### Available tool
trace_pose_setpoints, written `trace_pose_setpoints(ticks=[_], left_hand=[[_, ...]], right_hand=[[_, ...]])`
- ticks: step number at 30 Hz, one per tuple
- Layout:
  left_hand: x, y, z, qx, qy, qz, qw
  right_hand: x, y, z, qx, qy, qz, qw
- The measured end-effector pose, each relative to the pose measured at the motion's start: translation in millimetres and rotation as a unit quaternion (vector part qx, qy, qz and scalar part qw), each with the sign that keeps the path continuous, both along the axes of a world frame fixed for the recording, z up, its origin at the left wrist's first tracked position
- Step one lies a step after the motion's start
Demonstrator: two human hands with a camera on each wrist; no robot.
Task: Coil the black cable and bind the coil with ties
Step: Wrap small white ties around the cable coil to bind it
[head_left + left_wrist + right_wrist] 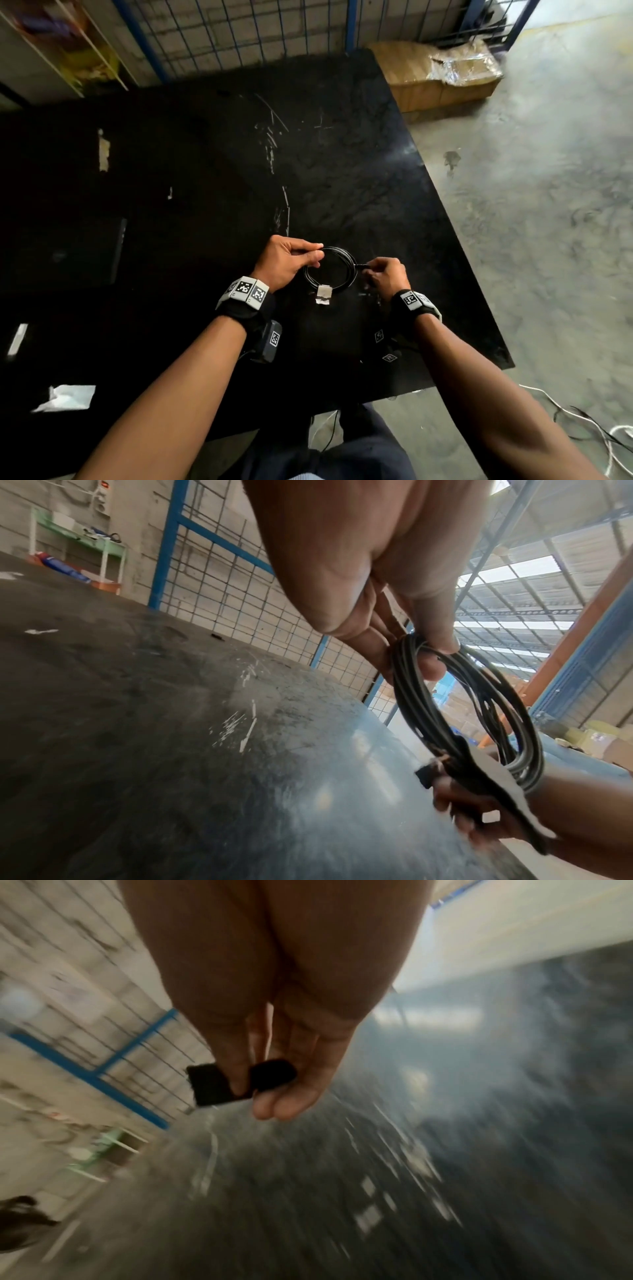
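Observation:
Over the black table [205,171] I hold a coil of black cable [330,270] between both hands. My left hand [317,255] pinches the coil's far left side; the left wrist view shows thumb and fingers [428,664] closed round the bundled loops [479,710]. My right hand [368,274] pinches a black tie strap [361,265] at the coil's right side. In the blurred right wrist view the fingers [284,1102] squeeze that black strap [212,1084]. A pale strip [323,293] sits on the coil's near side.
The table's right edge [462,240] drops to a concrete floor with loose wires [599,435]. A cardboard box [435,75] stands beyond the far corner, and a wire fence [239,31] runs behind. White paper scraps [65,397] lie near left.

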State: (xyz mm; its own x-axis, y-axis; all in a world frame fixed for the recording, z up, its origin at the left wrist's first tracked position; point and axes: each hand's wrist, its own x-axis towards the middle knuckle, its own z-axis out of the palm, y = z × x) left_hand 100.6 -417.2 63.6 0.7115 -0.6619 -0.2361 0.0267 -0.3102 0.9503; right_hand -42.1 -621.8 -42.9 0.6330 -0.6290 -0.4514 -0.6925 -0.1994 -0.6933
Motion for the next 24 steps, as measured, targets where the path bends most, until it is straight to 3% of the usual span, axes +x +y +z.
trace_pose_setpoints(ticks=[4,8,11,17,20,24], left_hand=[[7,-9,9,-0.016,-0.004,-0.032,0.999],[8,-24,23,-0.041,-0.024,-0.078,0.996],[5,-34,35,-0.067,-0.031,-0.095,0.993],[2,-47,49,-0.09,-0.035,-0.132,0.986],[0,-49,54,-0.104,-0.034,-0.134,0.985],[-5,-51,57,-0.125,-0.033,-0.126,0.984]], right_hand=[[13,-15,56,0.034,-0.078,0.082,0.993],[26,-35,118,-0.053,-0.103,0.203,0.972],[30,-43,149,-0.073,-0.11,0.238,0.962],[21,-39,190,0.006,-0.164,0.194,0.967],[15,-38,196,0.092,-0.195,0.15,0.965],[10,-33,198,0.135,-0.211,0.126,0.96]])
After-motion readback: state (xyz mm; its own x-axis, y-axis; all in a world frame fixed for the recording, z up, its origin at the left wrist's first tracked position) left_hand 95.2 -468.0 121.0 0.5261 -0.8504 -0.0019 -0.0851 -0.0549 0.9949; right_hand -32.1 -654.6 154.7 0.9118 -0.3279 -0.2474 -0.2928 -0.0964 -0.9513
